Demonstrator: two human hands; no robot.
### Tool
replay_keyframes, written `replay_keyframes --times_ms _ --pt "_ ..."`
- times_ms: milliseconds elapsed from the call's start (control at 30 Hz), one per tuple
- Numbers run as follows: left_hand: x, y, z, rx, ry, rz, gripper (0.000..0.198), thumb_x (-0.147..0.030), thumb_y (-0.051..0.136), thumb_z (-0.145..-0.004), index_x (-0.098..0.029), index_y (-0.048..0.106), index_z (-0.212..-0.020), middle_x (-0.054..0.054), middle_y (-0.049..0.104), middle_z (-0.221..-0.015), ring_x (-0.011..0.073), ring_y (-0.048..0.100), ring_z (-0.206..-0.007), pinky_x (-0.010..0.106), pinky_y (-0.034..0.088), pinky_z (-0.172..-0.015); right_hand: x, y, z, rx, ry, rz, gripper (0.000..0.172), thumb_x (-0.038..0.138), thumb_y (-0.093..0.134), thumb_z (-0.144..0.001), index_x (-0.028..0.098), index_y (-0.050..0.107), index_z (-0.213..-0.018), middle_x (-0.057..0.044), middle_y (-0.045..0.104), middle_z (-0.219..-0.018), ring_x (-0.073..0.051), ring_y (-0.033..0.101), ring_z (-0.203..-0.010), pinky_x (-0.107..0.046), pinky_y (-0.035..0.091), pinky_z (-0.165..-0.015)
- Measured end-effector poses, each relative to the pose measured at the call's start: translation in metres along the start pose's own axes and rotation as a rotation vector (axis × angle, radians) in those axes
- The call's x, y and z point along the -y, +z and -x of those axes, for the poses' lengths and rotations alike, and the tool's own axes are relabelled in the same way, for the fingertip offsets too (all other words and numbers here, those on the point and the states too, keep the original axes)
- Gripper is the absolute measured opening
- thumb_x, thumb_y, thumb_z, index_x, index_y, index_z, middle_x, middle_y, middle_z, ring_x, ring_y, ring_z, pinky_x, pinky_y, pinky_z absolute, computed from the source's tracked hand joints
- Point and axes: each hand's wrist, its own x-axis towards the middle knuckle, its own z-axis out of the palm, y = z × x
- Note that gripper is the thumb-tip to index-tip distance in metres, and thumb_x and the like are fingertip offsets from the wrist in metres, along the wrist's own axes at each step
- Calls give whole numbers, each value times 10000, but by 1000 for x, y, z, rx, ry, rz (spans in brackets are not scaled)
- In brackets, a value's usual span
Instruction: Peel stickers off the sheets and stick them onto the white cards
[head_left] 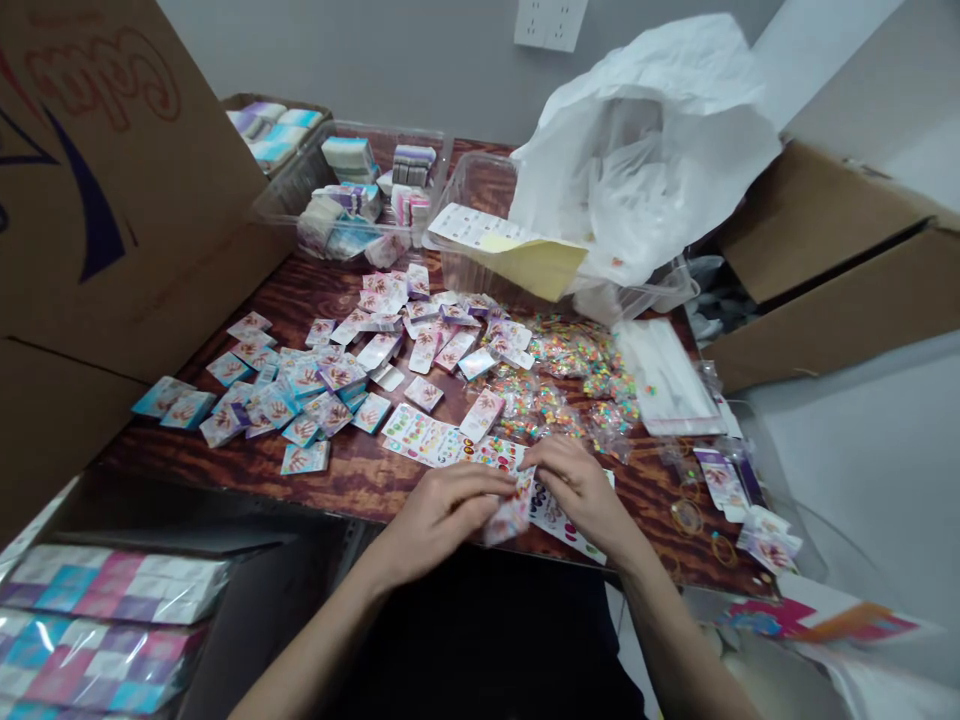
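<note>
A small pink-and-white printed box [510,517], slightly blurred, is held near the table's front edge. My left hand [439,515] is closed around its left side, thumb and fingers pressed on it. My right hand [576,490] pinches at its upper right corner, with the fingertips partly hidden. Beneath both hands lie printed sheets of coloured oval stickers [424,435]. Another pink box [482,415] rests on the sheets. Clear bags of bright beads [517,395] are just beyond my hands. To the left, several small blue-and-white boxes [277,405] lie in a loose pile.
Clear plastic bins [281,208] with bundled boxes stand at the back, beside a white plastic bag [555,130]. Large cartons [150,300] flank the table [390,495]. White plastic sleeves [664,375] and rubber bands [686,517] lie at right. Wrapped packs [105,650] sit lower left.
</note>
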Motion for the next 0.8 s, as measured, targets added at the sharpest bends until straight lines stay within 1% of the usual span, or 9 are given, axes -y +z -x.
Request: replay_keyframes --times_ms 133,267,333,433,533,600,667,733,800 --pt "22 10 -9 -101 -242 344 304 -389 624 -872 -195 687 -1098 86 693 -1105 232 630 -1049 352 489 -931 9 16 2 30 -14 -195 224 180 449 -952 216 664 -903 -48 590 -860 -181 581 -826 -291 443 -718" --pt "47 25 -11 90 -483 650 387 -504 661 -809 -131 702 -901 83 708 -846 195 664 -767 307 541 -725 6 35 -3 -164 79 -121 122 236 518 -919 217 638 -911 -33 578 -808 -183 572 -762 -287 435 -686" --pt "55 29 -10 44 -550 692 428 -543 679 -771 -118 683 -820 70 684 -746 173 641 -650 278 531 -623 -1 36 -2 -205 233 -169 118 310 558 -903 212 616 -876 -12 579 -739 -168 559 -678 -273 427 -629" --pt "61 29 -8 -167 -544 561 435 -565 675 -755 -130 656 -768 34 644 -682 166 614 -591 274 515 -590 -7 30 3 -28 458 -405 308 437 476 -936 203 580 -764 20 552 -596 -129 490 -504 -247 378 -497" --pt "59 29 -9 -339 -425 238 374 -510 562 -862 -150 658 -819 23 629 -708 177 597 -655 283 491 -648 -3 27 6 128 525 -628 305 473 594 -857 197 561 -734 30 585 -601 -106 491 -461 -228 373 -460" --pt "52 30 -9 -305 -310 64 318 -428 485 -928 -167 666 -948 38 658 -836 185 595 -773 288 472 -741 2 29 5 96 526 -712 300 465 685 -783 191 569 -744 27 609 -628 -104 526 -474 -220 390 -463" --pt "45 32 -8 -195 -242 1 296 -384 447 -954 -180 649 -1029 45 662 -924 182 584 -829 284 454 -783 2 34 0 58 524 -754 314 485 679 -781 185 588 -761 28 604 -588 -103 525 -451 -212 378 -443" --pt "41 31 -5 -124 -251 -6 295 -391 443 -956 -173 642 -956 35 645 -855 169 569 -770 267 446 -730 -3 39 -7 26 521 -743 338 513 606 -833 181 598 -767 24 597 -552 -105 513 -422 -210 354 -416" --pt "43 29 -3 -138 -312 21 350 -429 447 -949 -164 610 -788 14 604 -711 154 545 -673 254 436 -658 -11 43 -15 -72 490 -592 346 485 521 -897 184 598 -744 11 598 -562 -117 525 -449 -221 372 -435"
